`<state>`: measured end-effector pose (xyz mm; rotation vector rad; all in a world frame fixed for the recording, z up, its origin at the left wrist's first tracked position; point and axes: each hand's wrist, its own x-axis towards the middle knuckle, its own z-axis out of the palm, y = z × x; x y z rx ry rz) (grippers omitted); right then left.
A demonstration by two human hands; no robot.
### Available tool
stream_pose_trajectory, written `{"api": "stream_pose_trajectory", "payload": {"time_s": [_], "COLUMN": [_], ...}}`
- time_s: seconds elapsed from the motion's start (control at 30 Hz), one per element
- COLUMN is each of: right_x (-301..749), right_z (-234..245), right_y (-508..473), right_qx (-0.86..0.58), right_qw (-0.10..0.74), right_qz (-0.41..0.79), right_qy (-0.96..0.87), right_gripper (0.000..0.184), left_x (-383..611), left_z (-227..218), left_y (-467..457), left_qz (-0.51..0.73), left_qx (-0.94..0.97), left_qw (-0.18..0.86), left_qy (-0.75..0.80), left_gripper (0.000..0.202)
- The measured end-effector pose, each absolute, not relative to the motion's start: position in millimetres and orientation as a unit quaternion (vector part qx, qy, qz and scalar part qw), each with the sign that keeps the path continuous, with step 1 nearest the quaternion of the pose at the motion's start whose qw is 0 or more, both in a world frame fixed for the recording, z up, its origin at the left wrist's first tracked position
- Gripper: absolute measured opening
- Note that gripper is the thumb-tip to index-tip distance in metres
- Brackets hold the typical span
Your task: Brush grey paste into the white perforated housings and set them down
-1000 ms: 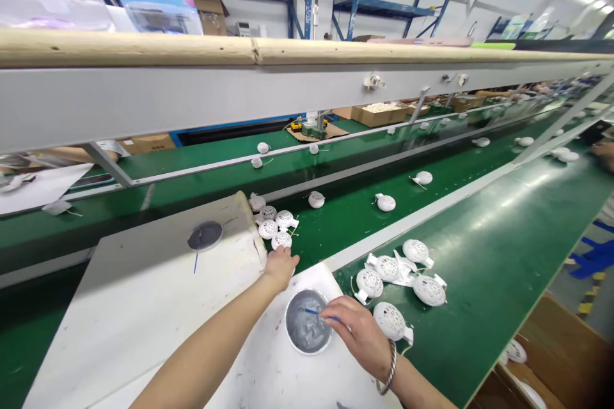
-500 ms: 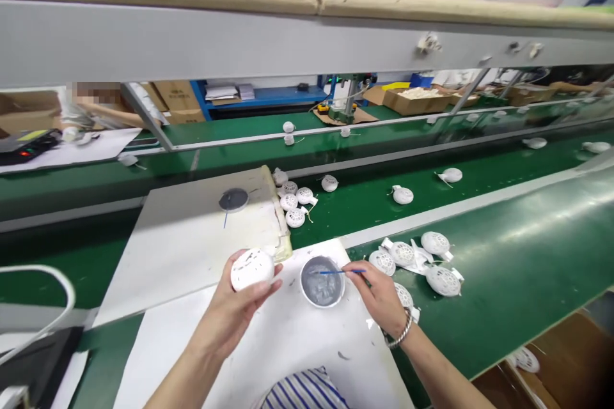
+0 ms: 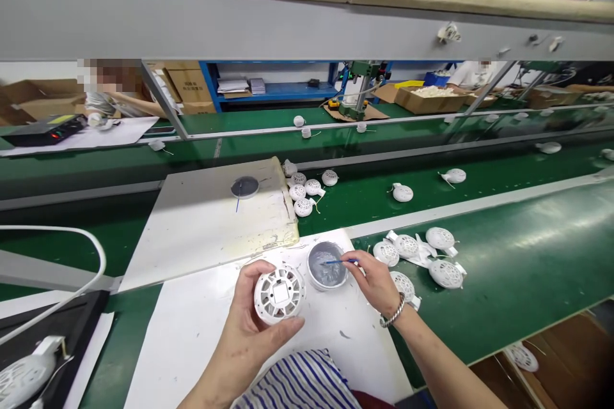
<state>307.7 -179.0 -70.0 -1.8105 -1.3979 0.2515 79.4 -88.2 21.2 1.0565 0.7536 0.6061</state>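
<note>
My left hand [image 3: 254,316] holds a round white plastic housing [image 3: 280,294] by its rim, its slotted face with a square centre turned up toward me. My right hand [image 3: 377,284] pinches a thin blue stick [image 3: 341,261], whose far end dips into grey paste in a round white tub [image 3: 314,276]. The tub stands on a white board [image 3: 192,339], just right of the housing. Close beyond my right hand lie several white vented housings [image 3: 446,273] with short cords.
A second board [image 3: 192,230] carries a lid with grey paste [image 3: 245,187] and another blue stick. More white housings [image 3: 304,207] lie along the green belt [image 3: 355,204]. A grey beam [image 3: 240,19] crosses above. Co-workers sit across the line. An open carton [image 3: 566,358] stands at lower right.
My left hand has turned the housing from its smooth, narrow-slotted side to its spoked face and brought it lower and nearer. The stick stays in the paste. The whole view has shifted slightly.
</note>
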Motion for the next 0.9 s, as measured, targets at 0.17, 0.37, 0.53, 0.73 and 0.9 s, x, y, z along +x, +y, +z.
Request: {"api": "stream_pose_trajectory", "payload": {"time_s": [0.17,0.37,0.53,0.73,0.9], "right_x": [308.2,307.6,306.2,307.0,308.4], "right_z": [-70.3,-70.8,-70.9,-68.9,-75.0], "right_y": [-181.2,-180.1,-176.5,-174.0,-174.1], "right_qx": [-0.74,-0.739,-0.736,-0.74,-0.744], "right_qw": [0.433,0.431,0.417,0.423,0.463], "right_qz": [0.1,0.118,0.124,0.124,0.125], "right_qy": [-0.506,-0.504,-0.519,-0.509,-0.465], "right_gripper": [0.017,0.014,0.013,0.01,0.013], "left_x": [81.2,78.6,79.1,84.0,91.1], "left_z": [36.7,39.9,32.2,34.4,41.3], "left_y": [-90.5,-85.7,-84.4,-80.8,-77.5], "left_qz": [0.265,0.233,0.266,0.291,0.302], "left_qx": [0.426,0.355,0.436,0.412,0.351], "left_qw": [0.787,0.835,0.772,0.761,0.764], "left_qy": [0.359,0.349,0.379,0.409,0.45], "left_gripper": [0.06,0.043,0.038,0.033,0.026]}}
